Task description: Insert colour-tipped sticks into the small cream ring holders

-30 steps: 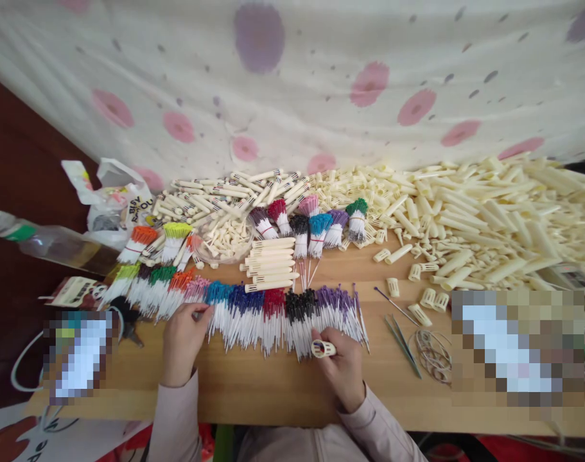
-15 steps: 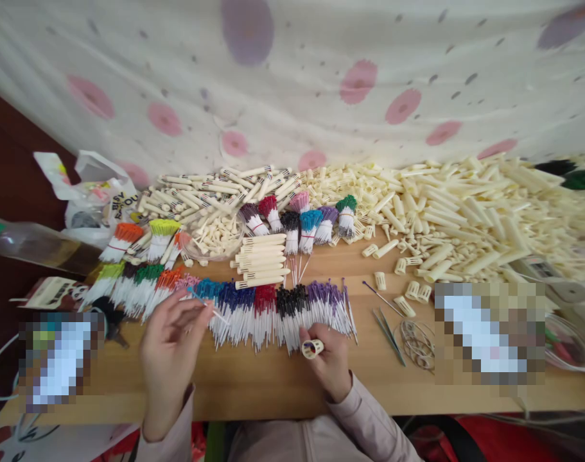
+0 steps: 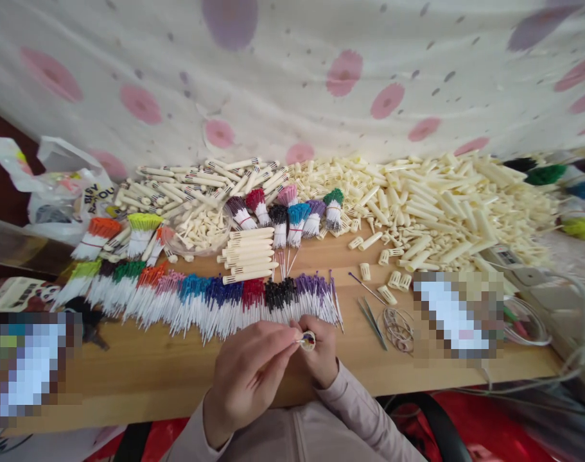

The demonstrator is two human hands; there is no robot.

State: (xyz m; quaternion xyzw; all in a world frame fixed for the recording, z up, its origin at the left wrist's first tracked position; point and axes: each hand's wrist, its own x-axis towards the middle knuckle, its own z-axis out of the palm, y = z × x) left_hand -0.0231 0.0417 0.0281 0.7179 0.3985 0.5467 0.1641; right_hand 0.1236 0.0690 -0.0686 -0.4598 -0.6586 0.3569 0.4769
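Note:
My right hand (image 3: 322, 356) is wrapped round a cream plastic pen barrel (image 3: 311, 347), its open end facing me with coloured bits inside. Pinched fingers of my left hand (image 3: 253, 366) are at the rim of that opening. They hold a thin pen refill, mostly hidden now; its light-blue end cannot be seen. Just beyond both hands lies a row of white pen refills with coloured ends, among them light-blue ones (image 3: 192, 295), red ones (image 3: 253, 294), black ones (image 3: 280, 296) and purple ones (image 3: 312, 292).
Cream pen barrels (image 3: 248, 251) are stacked behind the row. Rubber-banded refill bundles (image 3: 298, 221) and heaps of cream parts (image 3: 431, 205) stretch along the curtain. Tweezers (image 3: 373, 323), a coiled cord (image 3: 397, 328) and slotted rings (image 3: 386, 295) lie to the right. A plastic bag (image 3: 63, 186) stands left.
My left hand has moved right from above the refill row to the barrel's opening, bringing the light-blue-ended refill. My right hand keeps hold of the barrel. The view has shifted slightly.

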